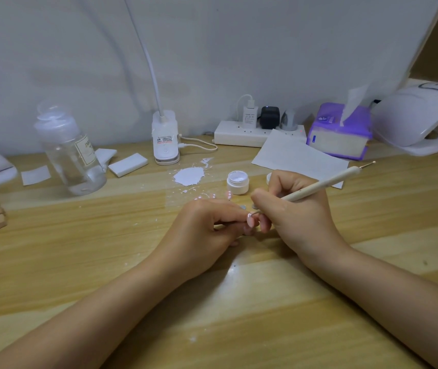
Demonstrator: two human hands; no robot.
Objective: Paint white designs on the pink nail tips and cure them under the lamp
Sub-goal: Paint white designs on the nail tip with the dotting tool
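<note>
Left hand (207, 230) pinches a pink nail tip (251, 221) between fingertips, just in front of the open white paint jar (237, 182). Right hand (289, 209) grips the dotting pen (319, 186), its point touching the tip. Curing lamp (420, 118) stands far right of the jar.

On the bench (79, 262), the left hand (207, 230) pinches what seems a pink nail tip (250, 221); the right hand (292, 209) holds a dotting pen (319, 186) against it.

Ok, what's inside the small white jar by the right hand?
The small white jar stands open; pale white-lilac contents show at its mouth. How deep they go is hidden by the opaque wall.
</note>
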